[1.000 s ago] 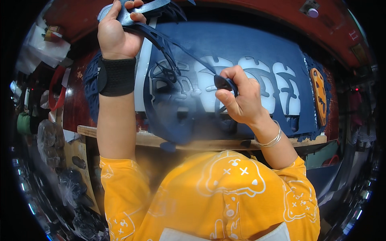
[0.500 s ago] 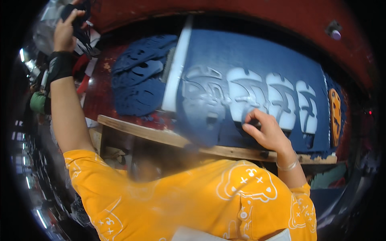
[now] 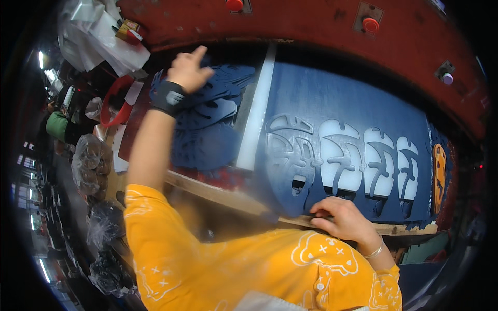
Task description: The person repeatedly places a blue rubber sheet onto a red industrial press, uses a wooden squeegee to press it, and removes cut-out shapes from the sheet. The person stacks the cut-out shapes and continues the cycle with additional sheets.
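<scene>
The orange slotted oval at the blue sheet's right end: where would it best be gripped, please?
I'd pinch the orange slotted oval across its near end, coming from the front with the right hand: that end is narrow, rounded and faces the wearer, and this hand is closer.

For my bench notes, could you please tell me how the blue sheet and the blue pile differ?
The blue sheet is one broad piece, whereas the blue pile is several overlapping pieces. The blue sheet looks larger than the blue pile. The blue sheet lies right of the white strip, the blue pile left. Both are blue and have cut-out openings.
</scene>
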A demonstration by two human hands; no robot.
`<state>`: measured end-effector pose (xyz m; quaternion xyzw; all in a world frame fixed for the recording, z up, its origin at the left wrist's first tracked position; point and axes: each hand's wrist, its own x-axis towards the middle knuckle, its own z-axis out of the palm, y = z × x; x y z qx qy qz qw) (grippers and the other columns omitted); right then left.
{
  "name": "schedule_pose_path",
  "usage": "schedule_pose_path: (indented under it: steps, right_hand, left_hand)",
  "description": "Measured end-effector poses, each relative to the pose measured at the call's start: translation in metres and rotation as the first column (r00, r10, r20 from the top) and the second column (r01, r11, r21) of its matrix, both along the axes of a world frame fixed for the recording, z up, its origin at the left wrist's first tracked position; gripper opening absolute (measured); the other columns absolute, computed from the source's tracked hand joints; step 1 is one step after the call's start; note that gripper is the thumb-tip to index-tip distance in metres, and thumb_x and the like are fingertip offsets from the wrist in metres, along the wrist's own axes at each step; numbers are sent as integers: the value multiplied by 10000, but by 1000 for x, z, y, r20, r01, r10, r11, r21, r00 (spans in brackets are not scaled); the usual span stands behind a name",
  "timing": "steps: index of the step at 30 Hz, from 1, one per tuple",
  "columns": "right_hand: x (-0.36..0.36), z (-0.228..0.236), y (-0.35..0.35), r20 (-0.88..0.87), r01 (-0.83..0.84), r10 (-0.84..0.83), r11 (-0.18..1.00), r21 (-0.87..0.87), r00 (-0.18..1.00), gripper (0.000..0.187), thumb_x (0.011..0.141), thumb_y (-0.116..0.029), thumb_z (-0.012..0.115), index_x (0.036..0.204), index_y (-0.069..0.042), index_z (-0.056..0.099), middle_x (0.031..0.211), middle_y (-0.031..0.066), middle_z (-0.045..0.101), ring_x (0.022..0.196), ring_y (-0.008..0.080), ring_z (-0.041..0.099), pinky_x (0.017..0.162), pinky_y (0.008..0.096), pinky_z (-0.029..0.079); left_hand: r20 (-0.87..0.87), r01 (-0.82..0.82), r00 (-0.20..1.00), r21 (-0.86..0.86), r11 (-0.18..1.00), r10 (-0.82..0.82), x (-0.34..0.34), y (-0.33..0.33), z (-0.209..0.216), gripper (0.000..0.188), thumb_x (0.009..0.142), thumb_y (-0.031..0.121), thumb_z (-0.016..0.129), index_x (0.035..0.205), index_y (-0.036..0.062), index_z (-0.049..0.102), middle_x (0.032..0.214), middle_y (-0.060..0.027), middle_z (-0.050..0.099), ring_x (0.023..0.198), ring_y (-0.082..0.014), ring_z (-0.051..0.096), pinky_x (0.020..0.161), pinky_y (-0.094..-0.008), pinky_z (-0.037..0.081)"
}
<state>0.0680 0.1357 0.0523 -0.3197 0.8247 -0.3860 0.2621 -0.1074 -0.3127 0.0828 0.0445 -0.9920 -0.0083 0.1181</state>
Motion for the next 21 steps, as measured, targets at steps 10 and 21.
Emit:
schedule_pose_path:
  steps: [10, 21]
  right_hand:
    - [-6, -52, -55, -611, -177, 94, 981, -77, 786, 616, 658, -195, 781, 1229, -110, 566, 1304, 128, 524, 1255, 354, 449, 1040, 482, 324]
    - [-8, -50, -31, -567, -209, 90, 966, -149, 819, 660, 705, -342, 768, 1274, -97, 540, 1220, 120, 543, 1031, 257, 548, 837, 361, 383]
  left_hand:
    - [-110, 307, 950, 495, 812, -292, 81, 176, -99, 429, 909, 199, 557, 1321, 91, 518, 1379, -162, 486, 1328, -341, 394, 1129, -461, 261]
    - [-167, 315, 947, 301, 900, -275, 50, 169, -113, 390, 855, 95, 584, 1241, 146, 605, 1242, -114, 579, 1127, -320, 527, 982, -385, 428]
